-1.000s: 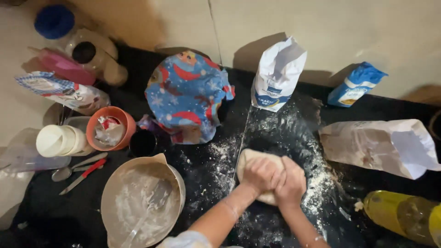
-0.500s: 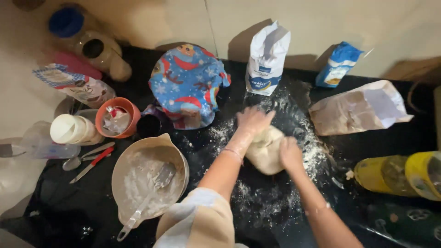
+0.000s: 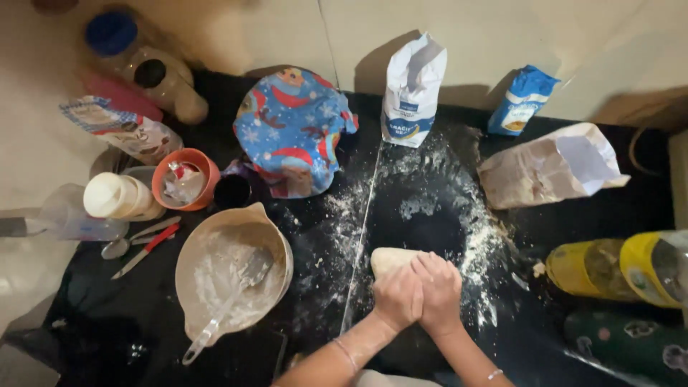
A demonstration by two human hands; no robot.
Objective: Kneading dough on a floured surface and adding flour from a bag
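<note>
Beige mixing bowl (image 3: 215,247) with floury spatula (image 3: 229,294), lower left of frame. Pale dough lump (image 3: 390,259), lower centre on floured black counter (image 3: 423,215); left hand (image 3: 398,297) and right hand (image 3: 439,294), curled side by side, press its near edge. Yellow oil bottle (image 3: 616,269), right edge.

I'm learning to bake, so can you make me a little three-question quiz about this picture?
1. What do the left hand and right hand press on?
2. True or false: the spatula lies in the beige mixing bowl.
3. Which stands nearest the patterned cloth: A the white flour bag, B the yellow oil bottle?

Key: 1. the dough on the floured black counter. 2. True. 3. A.
</note>
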